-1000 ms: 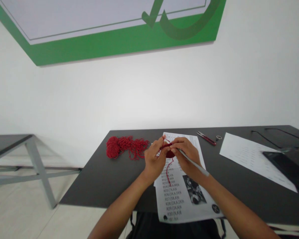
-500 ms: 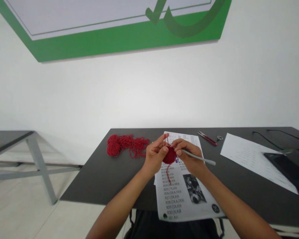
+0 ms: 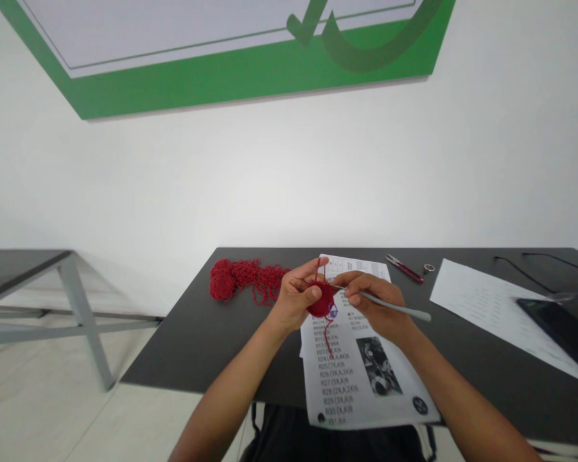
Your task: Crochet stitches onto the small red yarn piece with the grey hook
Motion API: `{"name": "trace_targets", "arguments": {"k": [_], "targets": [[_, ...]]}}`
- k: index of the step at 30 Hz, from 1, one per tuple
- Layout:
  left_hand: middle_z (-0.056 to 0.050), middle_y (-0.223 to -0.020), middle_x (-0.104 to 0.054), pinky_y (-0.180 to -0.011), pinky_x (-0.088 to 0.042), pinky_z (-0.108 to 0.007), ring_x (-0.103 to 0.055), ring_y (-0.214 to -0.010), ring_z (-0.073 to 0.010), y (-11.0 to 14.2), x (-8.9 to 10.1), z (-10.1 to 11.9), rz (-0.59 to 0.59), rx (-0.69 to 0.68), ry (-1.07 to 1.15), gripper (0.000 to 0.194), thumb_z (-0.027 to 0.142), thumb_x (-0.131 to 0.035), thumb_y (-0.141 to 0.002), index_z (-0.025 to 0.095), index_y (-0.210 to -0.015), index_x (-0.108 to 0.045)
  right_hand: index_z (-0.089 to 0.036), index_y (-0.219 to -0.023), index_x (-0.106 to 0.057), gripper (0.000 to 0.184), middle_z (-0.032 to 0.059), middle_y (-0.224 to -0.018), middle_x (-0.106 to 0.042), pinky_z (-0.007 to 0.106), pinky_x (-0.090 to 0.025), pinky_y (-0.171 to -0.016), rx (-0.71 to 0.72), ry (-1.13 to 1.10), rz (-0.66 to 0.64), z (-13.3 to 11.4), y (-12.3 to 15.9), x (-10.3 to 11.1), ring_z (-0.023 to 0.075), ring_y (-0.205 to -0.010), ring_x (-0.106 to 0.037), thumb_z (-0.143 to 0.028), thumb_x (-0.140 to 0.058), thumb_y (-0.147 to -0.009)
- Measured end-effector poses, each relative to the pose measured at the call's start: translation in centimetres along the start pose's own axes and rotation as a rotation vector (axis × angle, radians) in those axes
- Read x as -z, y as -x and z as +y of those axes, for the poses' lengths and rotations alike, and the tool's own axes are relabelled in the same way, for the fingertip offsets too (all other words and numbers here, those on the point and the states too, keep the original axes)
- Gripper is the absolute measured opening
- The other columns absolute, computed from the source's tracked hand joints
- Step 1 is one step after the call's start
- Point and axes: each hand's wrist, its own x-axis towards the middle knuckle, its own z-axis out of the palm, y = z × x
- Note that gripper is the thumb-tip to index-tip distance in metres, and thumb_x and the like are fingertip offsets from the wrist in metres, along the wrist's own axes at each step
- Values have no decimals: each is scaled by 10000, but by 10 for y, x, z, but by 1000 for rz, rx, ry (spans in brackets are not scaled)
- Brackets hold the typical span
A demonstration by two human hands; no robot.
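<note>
Between thumb and fingers, my left hand [image 3: 295,296] pinches a small round red crochet piece [image 3: 322,301]. Red yarn loops up over its raised index finger, and a loose yarn tail [image 3: 328,337] hangs below. A purple stitch marker [image 3: 333,311] sits at the piece's lower right edge. My right hand [image 3: 373,301] is closed around a crochet hook [image 3: 395,306] with a grey handle. The hook's thin metal shaft points left to the upper edge of the piece; whether its tip is in a stitch I cannot tell.
Beneath the hands lies a printed pattern sheet [image 3: 337,385] on the dark table [image 3: 187,346]. A red yarn ball [image 3: 222,280] with loose strands is at left. Red-handled thread snips [image 3: 404,268], a ring [image 3: 428,268], another paper [image 3: 481,314], a phone [image 3: 556,327] and glasses [image 3: 525,273] lie right.
My right hand and the hook have shifted right, away from the left hand, showing more of the metal shaft. The crochet piece has turned slightly and moved a little left.
</note>
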Motion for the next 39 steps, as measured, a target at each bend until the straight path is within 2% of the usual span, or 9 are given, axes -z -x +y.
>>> {"name": "trace_targets", "arguments": {"k": [7, 13, 19, 24, 28, 31, 33, 36, 39], "targets": [[-6, -722, -708, -574, -503, -214, -633, -583, -108, -1, -6, 2, 23, 29, 111, 590, 427, -943, -616, 220, -1136, -755, -270, -857, -711, 165, 38, -1077, -809, 404, -628, -862, -15, 66, 54, 0, 5, -4, 243, -982, -770, -423, -691, -918], [20, -709, -690, -591, -520, -211, -635, -600, -103, 1, -5, 2, 61, 91, 211, 580, 411, -965, -578, 215, -1081, -752, -252, -876, -661, 210, 69, -1121, -803, 445, -628, -896, -96, -192, 52, 4, 8, -11, 269, -1024, -771, -457, -692, -914], [24, -743, -695, -622, -551, -235, -668, -651, -126, 5, -6, -3, 28, 135, 275, 545, 453, -944, -604, 236, -1064, -747, -248, -824, -607, 264, 61, -986, -808, 428, -648, -717, -150, -440, 42, 7, 3, -20, 217, -711, -750, -486, -642, -933], [-23, -769, -741, -582, -514, -242, -685, -631, -149, 4, -4, -9, -2, 97, 139, 571, 506, -910, -644, 224, -1114, -752, -248, -777, -605, 280, 31, -861, -787, 348, -592, -595, -253, -619, 78, 8, 1, -24, 167, -563, -654, -484, -657, -917], [-53, -830, -787, -637, -559, -282, -714, -667, -175, 2, -2, -9, 7, -99, -252, 540, 447, -895, -687, 209, -1152, -759, -256, -764, -658, 253, -16, -847, -758, 287, -564, -626, -354, -796, 158, 12, 1, -25, 126, -596, -622, -466, -784, -827], [-53, -876, -804, -695, -584, -284, -724, -732, -181, 2, -3, -8, 162, -302, -638, 441, 352, -867, -730, 198, -1132, -775, -271, -779, -710, 215, -32, -890, -731, 269, -567, -745, -300, -729, 241, 17, 2, -27, 122, -749, -661, -462, -800, -818], [-44, -881, -809, -721, -596, -284, -728, -745, -183, 3, -6, -8, 202, -359, -780, 418, 317, -846, -748, 198, -1142, -772, -282, -815, -740, 169, -24, -928, -723, 272, -558, -808, -219, -575, 276, 20, 3, -28, 134, -851, -675, -442, -790, -837], [-31, -858, -810, -716, -608, -285, -729, -714, -178, 5, -11, -10, 203, -332, -782, 470, 318, -819, -774, 196, -1220, -736, -291, -876, -758, 81, -6, -963, -735, 286, -553, -844, -110, -294, 299, 21, 6, -26, 153, -920, -683, -363, -788, -852], [-28, -827, -803, -689, -608, -278, -726, -702, -178, 6, -15, -12, 202, -278, -680, 525, 342, -820, -773, 183, -1261, -711, -293, -932, -753, 119, 2, -937, -759, 300, -575, -798, -103, -142, 356, 18, 7, -24, 167, -873, -708, -332, -807, -833]]}}
